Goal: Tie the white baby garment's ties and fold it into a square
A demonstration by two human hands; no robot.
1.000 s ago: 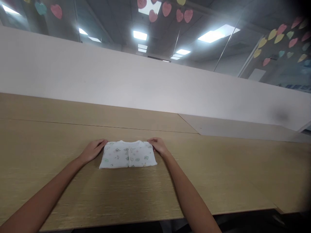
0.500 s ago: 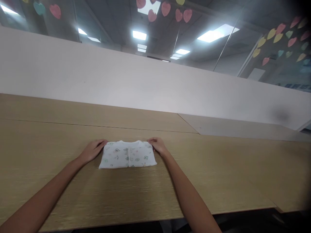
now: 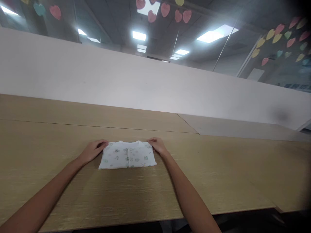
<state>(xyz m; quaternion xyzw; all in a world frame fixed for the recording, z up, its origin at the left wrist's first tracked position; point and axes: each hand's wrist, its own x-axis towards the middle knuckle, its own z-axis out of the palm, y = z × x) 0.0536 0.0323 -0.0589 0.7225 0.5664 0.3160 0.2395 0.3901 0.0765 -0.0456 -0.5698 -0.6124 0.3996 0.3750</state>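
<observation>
A folded white baby garment (image 3: pixel 128 155) with small green and grey prints lies flat on the wooden table, its neckline toward the far side and a seam down its middle. At its far left corner, my left hand (image 3: pixel 93 150) pinches the fabric between thumb and fingers. My right hand (image 3: pixel 157 145) has its fingers closed on the far right corner. The fingertips partly cover both corners.
The light wooden table (image 3: pixel 230 174) has a seam toward the back and its near edge at the bottom. A white partition (image 3: pixel 97 74) rises behind it, topped by glass with heart-shaped paper notes (image 3: pixel 165 10). A grey panel (image 3: pixel 230 126) lies at the back right.
My left fingers have shifted very slightly to the right at the garment's corner. The garment and my right hand stay almost exactly where they were.
</observation>
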